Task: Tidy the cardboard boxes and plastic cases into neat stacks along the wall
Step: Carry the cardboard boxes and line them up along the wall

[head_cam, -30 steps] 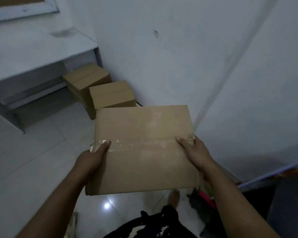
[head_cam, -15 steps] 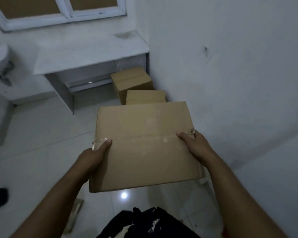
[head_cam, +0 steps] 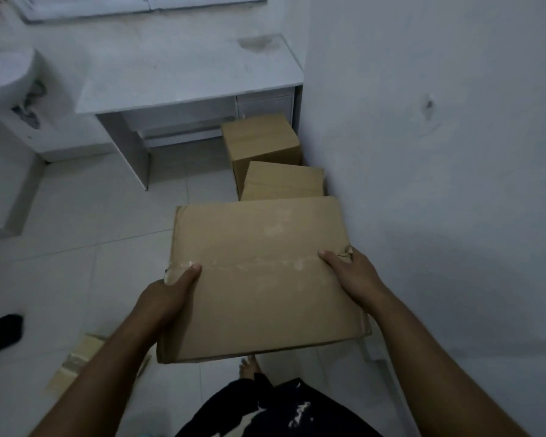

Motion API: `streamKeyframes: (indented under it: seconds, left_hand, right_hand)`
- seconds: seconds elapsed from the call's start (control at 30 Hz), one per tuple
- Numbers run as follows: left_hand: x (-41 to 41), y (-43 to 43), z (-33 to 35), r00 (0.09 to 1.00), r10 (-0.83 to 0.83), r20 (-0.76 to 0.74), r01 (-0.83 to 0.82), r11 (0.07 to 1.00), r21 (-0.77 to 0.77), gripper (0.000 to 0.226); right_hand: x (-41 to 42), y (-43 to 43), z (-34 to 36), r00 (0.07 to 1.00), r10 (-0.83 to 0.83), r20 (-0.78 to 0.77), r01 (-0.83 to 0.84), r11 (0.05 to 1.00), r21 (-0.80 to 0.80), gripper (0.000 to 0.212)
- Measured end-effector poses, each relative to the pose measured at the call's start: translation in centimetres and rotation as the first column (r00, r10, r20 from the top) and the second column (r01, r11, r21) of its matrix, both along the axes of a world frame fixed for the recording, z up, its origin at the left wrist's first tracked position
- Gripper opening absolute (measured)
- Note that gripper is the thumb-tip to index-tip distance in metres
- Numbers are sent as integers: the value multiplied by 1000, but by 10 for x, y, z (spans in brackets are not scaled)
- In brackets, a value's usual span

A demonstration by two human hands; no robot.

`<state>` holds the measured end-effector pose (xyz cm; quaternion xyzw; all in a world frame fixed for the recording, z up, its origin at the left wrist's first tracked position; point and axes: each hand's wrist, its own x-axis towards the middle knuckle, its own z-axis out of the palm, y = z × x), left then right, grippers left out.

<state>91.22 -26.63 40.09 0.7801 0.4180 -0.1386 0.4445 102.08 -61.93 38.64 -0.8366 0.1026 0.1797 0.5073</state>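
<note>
Carrying one flat cardboard box (head_cam: 259, 279) in the air in front of me, my left hand (head_cam: 167, 298) gripping its left edge and my right hand (head_cam: 350, 272) its right edge, thumbs on top by the tape seam (head_cam: 259, 263). My fingers underneath are hidden, so I cannot tell how deep the hold goes. The wall (head_cam: 438, 152) is close on my right. Ahead along it sit the nearer box (head_cam: 284, 181) and, behind that, the taller box (head_cam: 262, 140) beside the desk (head_cam: 186, 74). Risks, as I judge them: (1) the load hides the tiles directly ahead, so my bare foot (head_cam: 249, 367) may stub the nearer box. (2) Loose cardboard (head_cam: 76, 361) lies on the glossy floor at my left, a likely slip if I step sideways. (3) The tape looks crumpled at both seam ends, and a weak bottom seam could open under load. (4) The right corner may catch the wall and twist the box out of my side grip. (5) The carried box looks wider than the nearer box, so if stacked there it may overhang and tip.
</note>
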Motion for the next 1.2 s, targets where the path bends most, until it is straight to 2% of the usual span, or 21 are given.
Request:
streamKeyframes:
  seconds: [0.3, 0.43, 0.57, 0.7, 0.87, 1.07, 1.17, 1.2]
  left_hand:
    - [67, -7, -79, 997, -70, -43, 61, 981, -186, 76]
    - [73, -14, -127, 990, -13, -141, -28, 958, -285, 70]
    - [74, -36, -193, 962, 55, -266, -136, 944, -299, 54]
    - [84, -67, -265, 914, 80, -398, -228, 912, -341, 58]
    - [108, -99, -354, 883, 80, -462, -280, 881, -382, 58]
    - [125, -121, -464, 850, 120, -513, -362, 840, -404, 89]
    - [131, -130, -513, 846, 113, -522, -379, 816, -437, 93]
    - [134, -133, -527, 848, 108, -519, -378, 809, -449, 87]
  right_hand:
    - [56, 5, -61, 993, -77, -92, 70, 994, -79, 53]
    - [71, -2, -112, 986, -58, -159, 43, 995, -91, 45]
    - [85, -17, -195, 964, -14, -267, -27, 989, -148, 53]
    - [102, -25, -270, 938, 5, -345, -75, 979, -189, 43]
    - [135, -34, -368, 928, 18, -371, -135, 947, -292, 51]
    - [173, -59, -481, 887, 52, -458, -175, 957, -231, 49]
    - [188, -68, -528, 884, 58, -465, -164, 968, -190, 63]
    - [193, -69, -539, 890, 51, -453, -149, 972, -183, 70]
